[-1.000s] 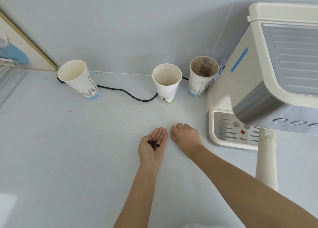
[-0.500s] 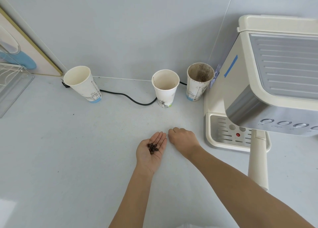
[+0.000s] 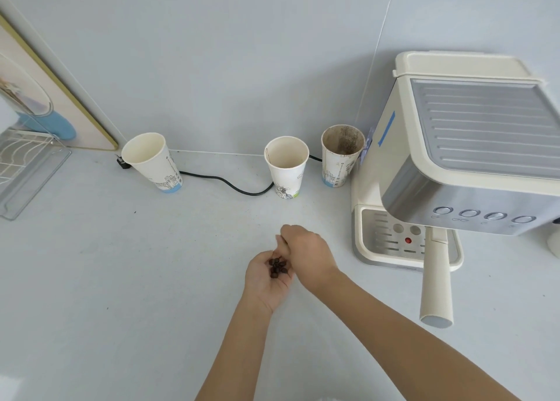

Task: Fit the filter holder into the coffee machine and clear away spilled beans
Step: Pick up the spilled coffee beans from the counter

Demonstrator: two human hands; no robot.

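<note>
- Left hand [image 3: 266, 279] lies palm up, fingers spread flat, cradling a small heap of coffee beans [image 3: 277, 266].
- Right hand [image 3: 306, 253] is directly above the left fingertips, fingers curled narrow; whether they pinch a bean cannot be told.
- Filter holder handle [image 3: 436, 276] protrudes from beneath the coffee machine [image 3: 472, 158], over the drip tray [image 3: 391, 237].
- Three paper cups along the wall: left cup [image 3: 153, 161] tilted, middle cup [image 3: 286, 166] upright, stained cup [image 3: 341, 155] just beside the machine.
- One black cord [image 3: 227, 182] runs behind the cups.
- Four round buttons [image 3: 481, 216] on the machine front.
- Wire rack [image 3: 21, 161] at far left.
- White countertop [image 3: 121, 279], a few dark specks; pale wall behind.
</note>
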